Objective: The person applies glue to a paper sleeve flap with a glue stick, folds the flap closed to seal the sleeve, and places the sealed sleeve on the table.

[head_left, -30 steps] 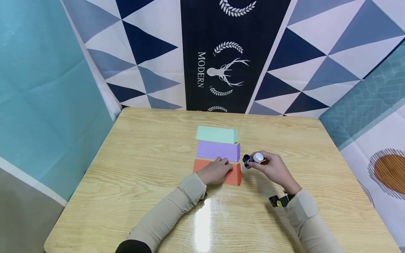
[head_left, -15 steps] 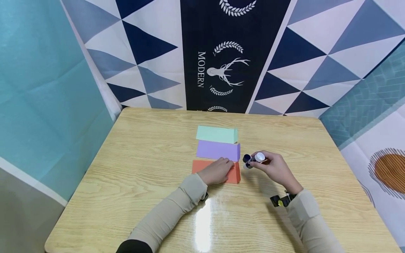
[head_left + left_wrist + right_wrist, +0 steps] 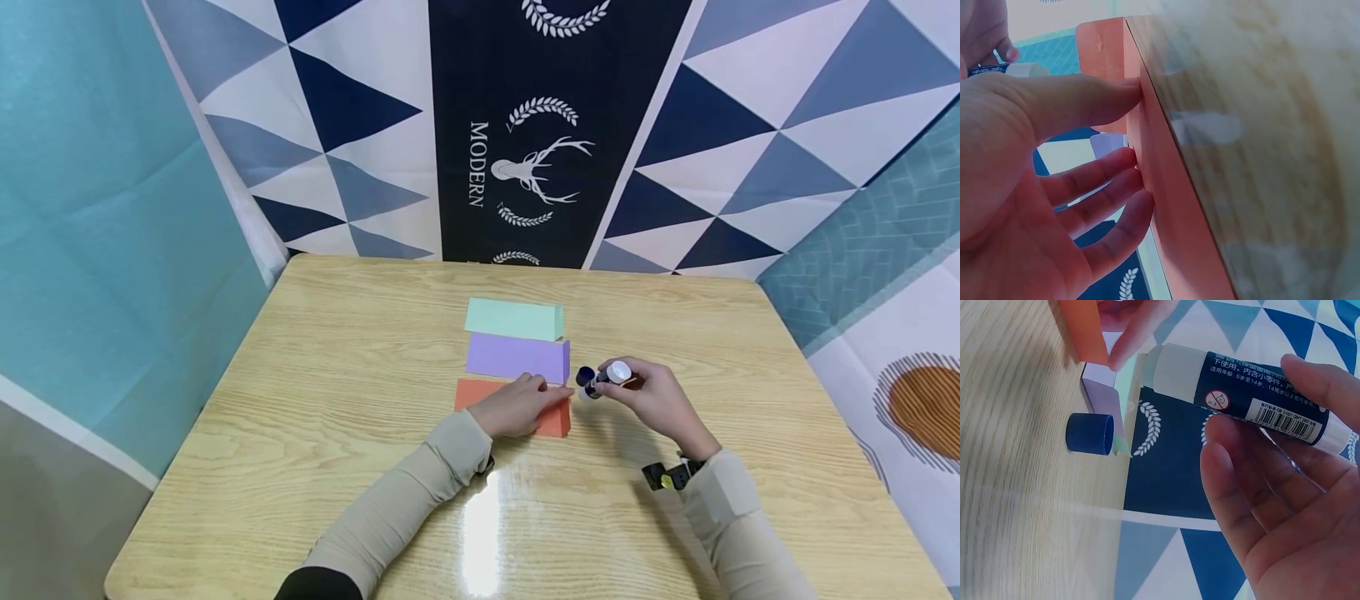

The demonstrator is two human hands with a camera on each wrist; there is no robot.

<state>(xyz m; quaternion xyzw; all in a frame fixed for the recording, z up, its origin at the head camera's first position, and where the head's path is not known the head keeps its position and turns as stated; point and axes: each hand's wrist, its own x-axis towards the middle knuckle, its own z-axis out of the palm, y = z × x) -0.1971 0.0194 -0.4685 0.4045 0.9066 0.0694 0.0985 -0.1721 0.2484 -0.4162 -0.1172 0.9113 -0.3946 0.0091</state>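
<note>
Near the middle of the wooden table (image 3: 337,400), the orange folded paper (image 3: 553,418) lies nearest in a row of three, long side running left to right. Left hand (image 3: 513,404) is over it, thumb and bent fingers gripping; index finger is stretched to its right end, probably to keep it from sliding or springing open. Just right, right hand (image 3: 648,396) grips a glue stick (image 3: 1229,394) between thumb and fingers. Stick is uncapped, tilted, glue end low and aimed left at the paper's right end, white base up; looks held that way so the tip faces the paper. Tip and paper apart. Navy cap (image 3: 1089,433) stands upright on the table, just beyond the stick, likely parked close for reach. Just beyond the orange one: purple folded paper (image 3: 517,357), then green folded paper (image 3: 513,319), roughly parallel, neither held; seemingly lined up for order. Can't tell if orange and purple touch. Far side: triangle-patterned cloth (image 3: 360,187) hangs behind the table.
</note>
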